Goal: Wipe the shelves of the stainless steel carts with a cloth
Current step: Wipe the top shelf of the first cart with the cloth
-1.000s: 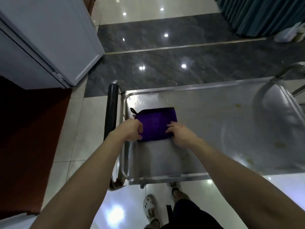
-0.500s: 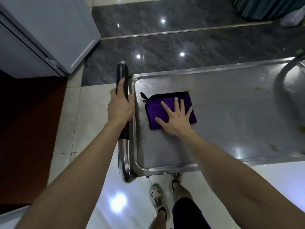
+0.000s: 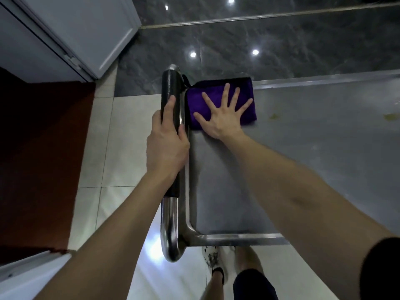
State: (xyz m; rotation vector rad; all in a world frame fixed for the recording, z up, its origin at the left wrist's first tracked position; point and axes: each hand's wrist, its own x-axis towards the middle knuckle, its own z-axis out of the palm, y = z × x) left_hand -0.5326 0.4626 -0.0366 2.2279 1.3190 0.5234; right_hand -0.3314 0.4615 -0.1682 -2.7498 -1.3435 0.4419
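A folded purple cloth (image 3: 246,98) lies in the far left corner of the stainless steel cart's top shelf (image 3: 303,148). My right hand (image 3: 223,113) presses flat on the cloth, fingers spread and straight. My left hand (image 3: 166,144) grips the black-sleeved push handle (image 3: 171,83) at the cart's left end, fingers curled round it. The shelf surface carries yellowish spots (image 3: 275,115) to the right of the cloth.
A white cabinet (image 3: 71,33) stands at the upper left, a dark red surface (image 3: 41,159) below it. Dark marble floor (image 3: 259,40) lies beyond the cart and pale tiles (image 3: 121,152) to its left. My feet (image 3: 216,263) stand just under the shelf's near rim.
My left hand let go of the cloth and took the push handle. My right hand flattened on the cloth and slid it up into the shelf's far left corner.
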